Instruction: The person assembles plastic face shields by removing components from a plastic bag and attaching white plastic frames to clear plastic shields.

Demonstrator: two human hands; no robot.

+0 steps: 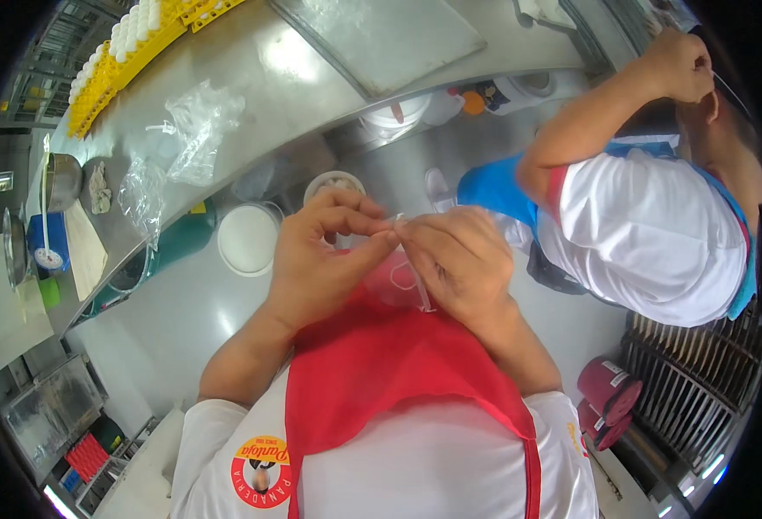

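In front of my chest, my left hand and my right hand meet fingertip to fingertip. Both pinch a thin white cord, whose upper end shows as a small white bit between the fingertips. Below them the cord hangs in a loop and a straight tail, over a pale see-through patch in front of my red apron. My fingers partly cover the cord, and whether it is tied to anything I cannot tell.
A steel counter holds crumpled clear plastic bags, yellow egg trays with eggs, a metal bowl and a flat tray. White-lidded bucket stands on the floor. A co-worker stands at right, by a rack.
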